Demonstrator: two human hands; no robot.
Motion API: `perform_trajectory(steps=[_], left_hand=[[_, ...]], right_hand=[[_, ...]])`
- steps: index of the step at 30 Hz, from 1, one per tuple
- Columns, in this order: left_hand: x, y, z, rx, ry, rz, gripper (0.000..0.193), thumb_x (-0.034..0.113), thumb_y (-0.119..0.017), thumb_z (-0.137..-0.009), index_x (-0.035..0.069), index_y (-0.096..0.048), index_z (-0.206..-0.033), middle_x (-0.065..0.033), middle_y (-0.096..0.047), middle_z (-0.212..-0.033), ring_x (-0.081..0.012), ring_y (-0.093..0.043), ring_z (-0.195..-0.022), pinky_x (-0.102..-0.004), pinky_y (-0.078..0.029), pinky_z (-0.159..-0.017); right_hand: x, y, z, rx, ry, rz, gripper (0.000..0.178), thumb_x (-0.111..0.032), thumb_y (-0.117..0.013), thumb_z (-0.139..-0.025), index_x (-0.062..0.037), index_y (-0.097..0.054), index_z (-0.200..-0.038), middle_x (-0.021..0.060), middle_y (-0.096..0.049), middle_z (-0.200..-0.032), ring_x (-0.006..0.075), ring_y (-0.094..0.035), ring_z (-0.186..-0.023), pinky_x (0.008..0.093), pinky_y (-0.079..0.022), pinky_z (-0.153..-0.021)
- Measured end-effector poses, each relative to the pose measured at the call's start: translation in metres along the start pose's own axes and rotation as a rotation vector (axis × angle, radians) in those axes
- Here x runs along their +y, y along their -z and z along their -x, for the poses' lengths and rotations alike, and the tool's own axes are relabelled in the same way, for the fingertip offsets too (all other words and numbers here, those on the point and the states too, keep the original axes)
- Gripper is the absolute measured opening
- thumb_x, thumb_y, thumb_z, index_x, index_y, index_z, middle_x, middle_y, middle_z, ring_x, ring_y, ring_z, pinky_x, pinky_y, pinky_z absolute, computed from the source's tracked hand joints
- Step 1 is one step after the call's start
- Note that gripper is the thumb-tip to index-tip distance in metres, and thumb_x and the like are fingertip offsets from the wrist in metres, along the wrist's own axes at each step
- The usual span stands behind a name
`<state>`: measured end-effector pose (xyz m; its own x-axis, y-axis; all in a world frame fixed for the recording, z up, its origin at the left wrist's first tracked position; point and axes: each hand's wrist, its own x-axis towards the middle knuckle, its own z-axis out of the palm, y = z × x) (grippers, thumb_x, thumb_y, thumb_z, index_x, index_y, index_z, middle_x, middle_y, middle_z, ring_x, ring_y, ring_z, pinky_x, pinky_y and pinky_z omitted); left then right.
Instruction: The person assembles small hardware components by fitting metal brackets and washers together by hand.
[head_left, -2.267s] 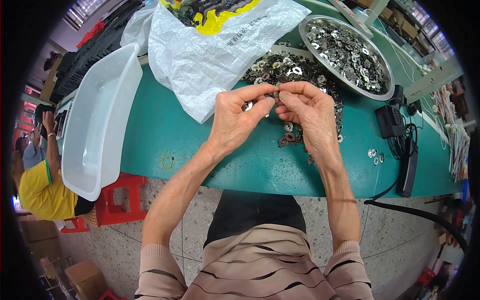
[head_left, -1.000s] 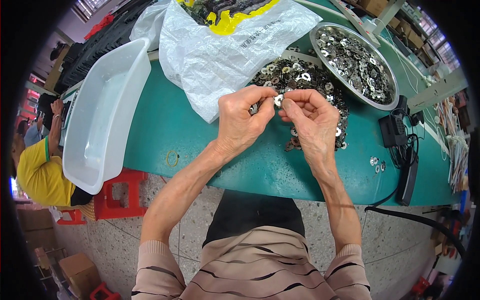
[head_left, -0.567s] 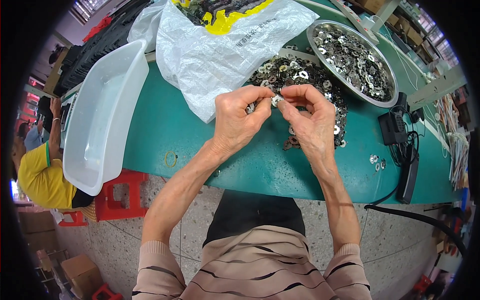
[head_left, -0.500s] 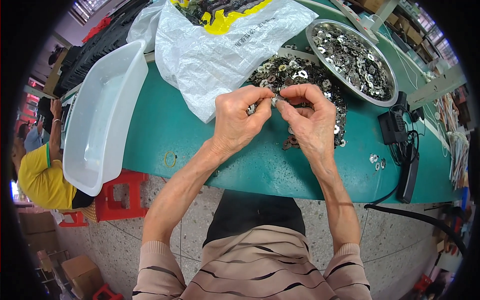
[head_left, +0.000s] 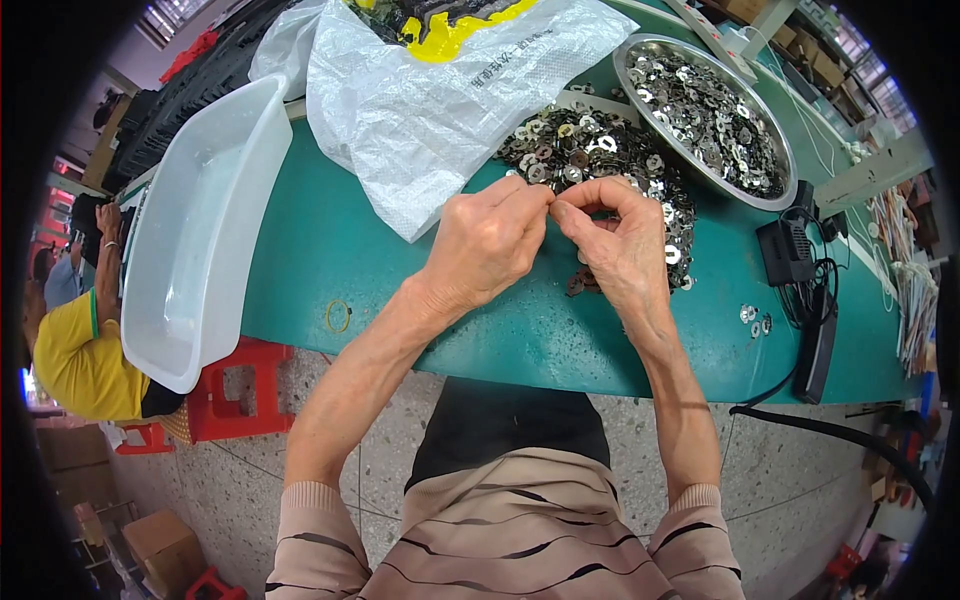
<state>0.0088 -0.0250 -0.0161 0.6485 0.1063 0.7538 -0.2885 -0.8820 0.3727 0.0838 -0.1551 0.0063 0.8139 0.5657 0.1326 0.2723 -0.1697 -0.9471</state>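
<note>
Much appears left: a pile of metal pieces (head_left: 607, 144) lies beyond the grip, a heaped bowl (head_left: 745, 199) farther right; finished ones cannot be told. The left hand (head_left: 487, 240) and the right hand (head_left: 622, 240) have fingertips pinched together, hiding any piece between, so its direction is unclear; those outside are roundish, without clear long axis.

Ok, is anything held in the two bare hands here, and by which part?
Cannot be told: the bare left hand and bare right hand come together at their fingertips, which would hide any small piece between.
</note>
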Motion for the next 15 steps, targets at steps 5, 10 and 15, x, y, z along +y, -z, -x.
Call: perform_trajectory(steps=[5, 10, 15], left_hand=[[0.0023, -0.001, -0.0021, 0.032, 0.035, 0.069, 0.009, -0.005, -0.063, -0.071, 0.0, -0.062, -0.079, -0.0092, -0.056, -0.062, -0.0204, -0.054, -0.05, -0.0293, -0.042, -0.045], [0.0047, 0.0004, -0.004, 0.022, 0.119, 0.121, 0.007, -0.003, -0.063, -0.072, -0.001, -0.063, -0.08, -0.0079, -0.057, -0.063, -0.0159, -0.053, -0.051, -0.0272, -0.041, -0.046], [0.0043, 0.0065, -0.0073, -0.013, 0.296, 0.299, 0.01, 0.0, -0.062, -0.076, -0.002, -0.065, -0.085, -0.0032, -0.06, -0.065, -0.0075, -0.051, -0.055, -0.0236, -0.041, -0.049]], right_hand=[[-0.0012, -0.0003, 0.0003, 0.027, -0.001, 0.01, 0.014, -0.009, -0.065, -0.07, 0.0023, -0.065, -0.077, 0.0096, -0.058, -0.083, 0.0152, -0.058, -0.066, 0.0272, -0.048, -0.059], [-0.0017, 0.0022, -0.0005, 0.002, -0.043, -0.035, 0.013, -0.007, -0.064, -0.071, 0.0026, -0.064, -0.08, 0.0094, -0.058, -0.084, 0.0156, -0.059, -0.069, 0.0279, -0.049, -0.061], [-0.0037, 0.0051, -0.0007, -0.032, 0.279, 0.063, 0.011, 0.0, -0.06, -0.074, -0.0001, -0.059, -0.086, 0.01, -0.056, -0.081, 0.0193, -0.061, -0.072, 0.0297, -0.05, -0.066]])
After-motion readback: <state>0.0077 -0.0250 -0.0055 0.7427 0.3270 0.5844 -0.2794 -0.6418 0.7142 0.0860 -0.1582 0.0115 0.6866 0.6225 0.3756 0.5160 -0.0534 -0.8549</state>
